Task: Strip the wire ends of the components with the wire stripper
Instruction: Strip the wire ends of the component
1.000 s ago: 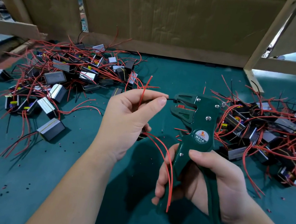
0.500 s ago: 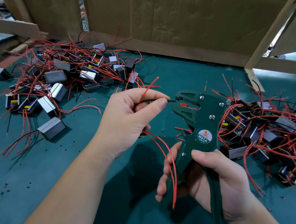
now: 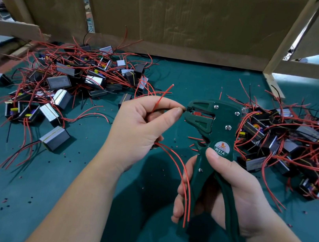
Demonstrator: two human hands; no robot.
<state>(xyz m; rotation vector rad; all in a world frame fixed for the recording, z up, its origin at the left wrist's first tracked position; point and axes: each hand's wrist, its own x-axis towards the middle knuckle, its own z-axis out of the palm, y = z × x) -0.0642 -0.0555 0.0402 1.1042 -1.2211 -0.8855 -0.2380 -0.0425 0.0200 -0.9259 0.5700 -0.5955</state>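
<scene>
Risk right now is a shallow bite: the black wire end (image 3: 184, 109) barely meets the mouth of the green wire stripper (image 3: 215, 127) at frame centre, so a squeeze could let it slip out unstripped or nick strands. The left hand (image 3: 138, 130) pinches it between thumb and forefinger beside the jaws, with red leads (image 3: 184, 178) trailing down and the component hidden in the palm. The right hand (image 3: 226, 193) wraps both handles just below centre.

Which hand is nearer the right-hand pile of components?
Right. The right hand, gripping the wire stripper, is just in front of that pile; the left hand is farther left, past the stripper.
</scene>
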